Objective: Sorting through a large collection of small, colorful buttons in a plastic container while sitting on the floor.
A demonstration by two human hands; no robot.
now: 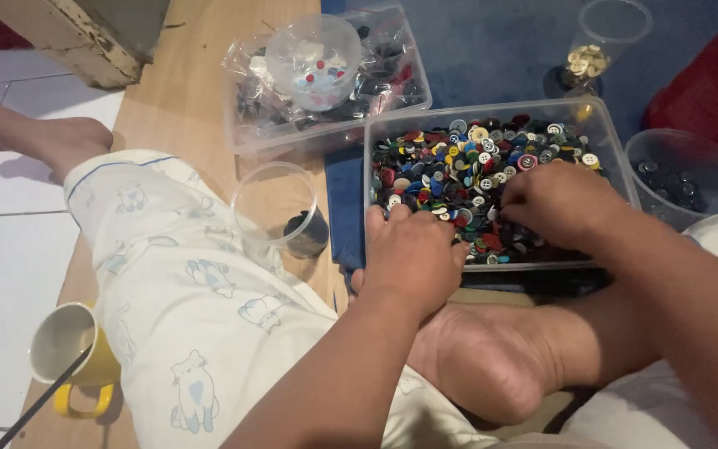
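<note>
A clear plastic tub (617, 141) full of mixed coloured buttons (459, 162) stands on a blue mat in front of me. My left hand (409, 258) rests knuckles-up on the tub's near left edge, fingers curled into the buttons. My right hand (558, 204) lies over the right half of the tub, fingertips down among the buttons. Whether either hand pinches a button is hidden. My bare foot (492, 357) lies just below the tub.
A clear cup (280, 208) lies tipped left of the tub with dark buttons inside. Behind stands a second tub (247, 133) holding bags and a cup (317, 50). Further cups hold gold buttons (587, 62) and dark buttons (683, 175). A yellow mug (72, 357) sits at left.
</note>
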